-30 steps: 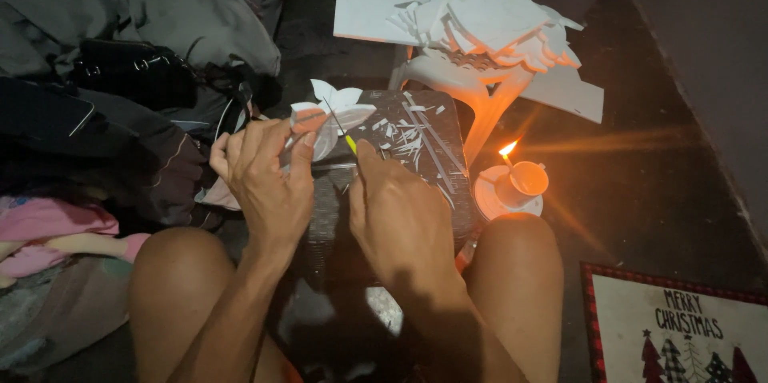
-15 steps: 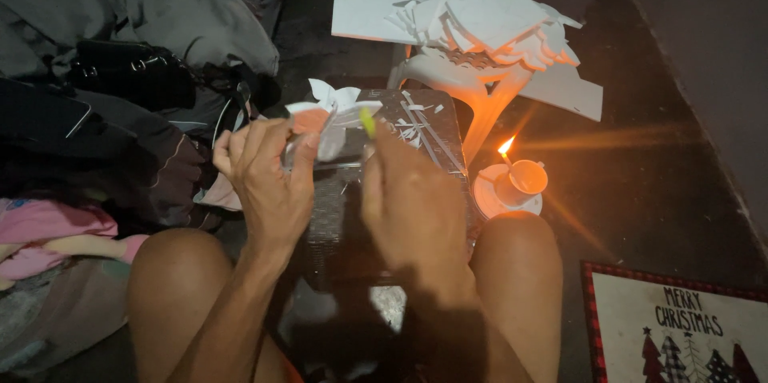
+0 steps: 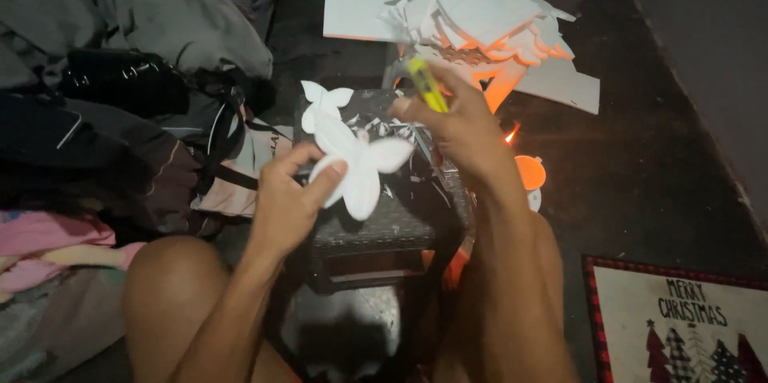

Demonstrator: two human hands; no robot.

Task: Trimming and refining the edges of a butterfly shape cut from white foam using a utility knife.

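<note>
Left hand pinched white cutout — long axis slanting far-left to near-right; right hand, closed on yellow cutter, sat just right.

- The left hand lifted the white flower-shaped cutout off the dark work block, so its full outline showed.
- The right hand rose from the block, carrying the yellow-green cutter up toward the white foam sheets.
</note>
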